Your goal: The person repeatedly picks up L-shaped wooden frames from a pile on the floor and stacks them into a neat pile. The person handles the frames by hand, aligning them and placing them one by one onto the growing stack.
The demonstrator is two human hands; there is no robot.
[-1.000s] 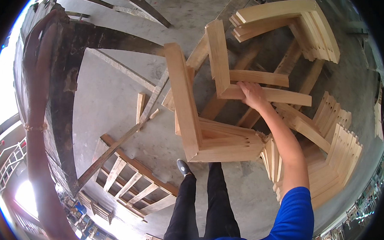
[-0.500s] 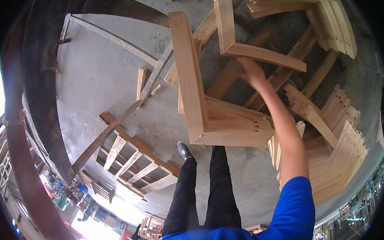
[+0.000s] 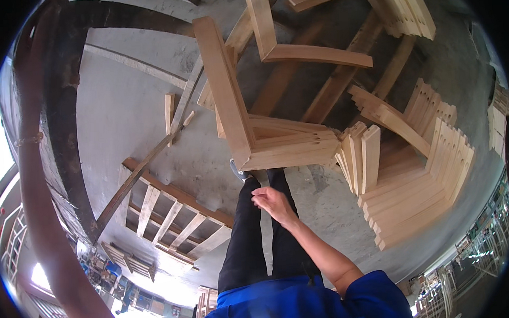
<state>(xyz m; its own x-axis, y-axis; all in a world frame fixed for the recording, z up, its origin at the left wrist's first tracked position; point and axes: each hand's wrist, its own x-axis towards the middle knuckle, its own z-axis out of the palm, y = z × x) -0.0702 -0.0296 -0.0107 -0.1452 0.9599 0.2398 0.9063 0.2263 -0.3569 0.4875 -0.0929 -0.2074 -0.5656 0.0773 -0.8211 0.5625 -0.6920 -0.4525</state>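
My right hand [image 3: 274, 204] hangs over my thighs, its fingers loosely bent and a little apart, with nothing visible in it. Just beyond it, angled pale wooden frame pieces [image 3: 291, 158] stand together, their joined corner nearest my shoes. Another L-shaped wooden piece [image 3: 318, 53] rests farther off on the stack. Very close on the left, my left arm [image 3: 56, 236] with a thin band rises alongside a dark curved beam [image 3: 66, 139]. My left hand's fingers are lost in the dark upper-left rim, so its grip cannot be made out.
Nested wooden pieces [image 3: 407, 200] stack at the right, with more frames [image 3: 404, 7] at the far right. Bare timbers [image 3: 342, 78] lie beneath the stack. A slatted pallet [image 3: 174, 216] and a long strip [image 3: 144, 166] lie left on the concrete floor [image 3: 127, 107].
My right hand has drawn back from the far L-shaped piece to over my thighs. The view has shifted, so the wooden pieces appear farther left and higher.
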